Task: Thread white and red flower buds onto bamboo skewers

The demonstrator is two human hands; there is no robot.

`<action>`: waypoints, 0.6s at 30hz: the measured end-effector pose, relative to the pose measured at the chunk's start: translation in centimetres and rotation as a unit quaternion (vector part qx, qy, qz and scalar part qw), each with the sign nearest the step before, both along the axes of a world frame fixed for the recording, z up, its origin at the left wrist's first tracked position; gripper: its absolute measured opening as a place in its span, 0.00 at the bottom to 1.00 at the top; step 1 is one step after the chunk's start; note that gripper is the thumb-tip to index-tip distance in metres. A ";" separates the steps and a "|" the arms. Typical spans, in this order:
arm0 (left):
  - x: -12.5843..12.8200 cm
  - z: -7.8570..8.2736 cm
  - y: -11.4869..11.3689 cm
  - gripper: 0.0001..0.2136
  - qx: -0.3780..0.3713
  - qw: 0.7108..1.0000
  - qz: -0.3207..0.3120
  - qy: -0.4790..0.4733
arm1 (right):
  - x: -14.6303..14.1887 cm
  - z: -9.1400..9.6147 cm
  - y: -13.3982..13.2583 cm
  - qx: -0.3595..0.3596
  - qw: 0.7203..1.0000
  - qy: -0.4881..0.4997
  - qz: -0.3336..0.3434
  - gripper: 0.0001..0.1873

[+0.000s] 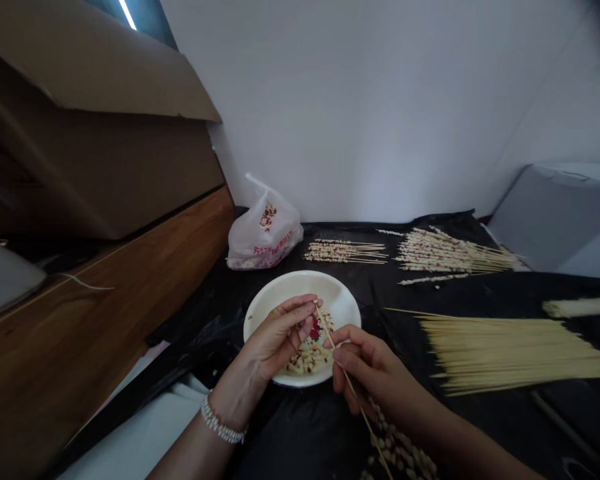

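Observation:
In the head view my right hand [360, 363] is closed around a thin bamboo skewer [353, 387], which slants from the bottom edge up toward my left hand. The thumb and forefinger of my left hand [285, 333] pinch a small pale piece [319, 303] at the skewer's upper tip. Both hands are over the near part of a white bowl [260, 303]. Inside it lie small cream and dark red pieces [307, 360], and a red flower pattern shows on its bottom. My fingers partly hide the piece.
A tied white plastic bag [265, 233] stands behind the bowl. Filled skewers [345, 251] and a larger filled pile [445, 253] lie at the back. Bare skewers [520, 353] are at right. More pieces [405, 453] lie below my right forearm. A cardboard box [130, 160] stands left.

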State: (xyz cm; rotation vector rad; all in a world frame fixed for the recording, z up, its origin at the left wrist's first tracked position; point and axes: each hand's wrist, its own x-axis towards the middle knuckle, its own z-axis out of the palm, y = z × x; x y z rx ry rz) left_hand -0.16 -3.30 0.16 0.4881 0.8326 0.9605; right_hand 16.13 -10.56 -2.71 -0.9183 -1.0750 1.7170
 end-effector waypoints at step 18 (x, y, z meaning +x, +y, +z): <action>0.0 0.1 -0.1 0.06 -0.024 1.000 0.005 0.008 | 0.2 0.3 -0.1 -0.011 1.000 -0.008 -0.003 0.16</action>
